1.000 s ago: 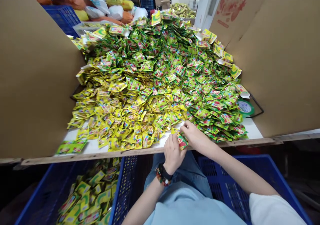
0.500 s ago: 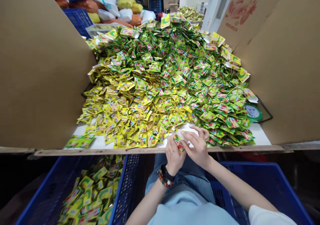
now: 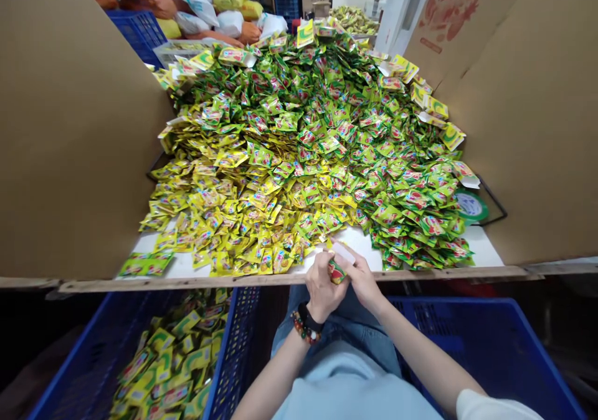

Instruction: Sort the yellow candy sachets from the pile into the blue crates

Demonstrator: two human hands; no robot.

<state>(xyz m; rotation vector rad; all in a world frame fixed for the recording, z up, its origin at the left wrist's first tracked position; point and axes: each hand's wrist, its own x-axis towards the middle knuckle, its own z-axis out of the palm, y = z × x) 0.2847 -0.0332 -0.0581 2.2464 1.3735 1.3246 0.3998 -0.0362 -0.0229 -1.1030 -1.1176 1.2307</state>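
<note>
A broad heap of small foil sachets (image 3: pixel 289 158) covers most of the white worktop (image 3: pixel 357 240), banked between two upright cardboard sheets (image 3: pixel 79 127) (image 3: pixel 527 127). Their glossy, crinkled faces are mostly yellow toward the left and greener toward the right, with red patches on many. Only a small bare stretch of worktop shows near the front edge, so most of the pile lies unhandled on the surface. Below, the blue plastic crate (image 3: pixel 233 339) on the left holds a loose layer of similar sachets (image 3: pixel 170 361), while a second blue crate (image 3: pixel 509 326) shows its mesh wall beside the person's right arm. The left hand (image 3: pixel 321 288), with a beaded bracelet and black wristband, and the right hand (image 3: pixel 365 278) are both closed, pinching one red-and-green sachet (image 3: pixel 337 273) between them, just above the worktop's wooden edge (image 3: pixel 280 278) and over the person's lap.
</note>
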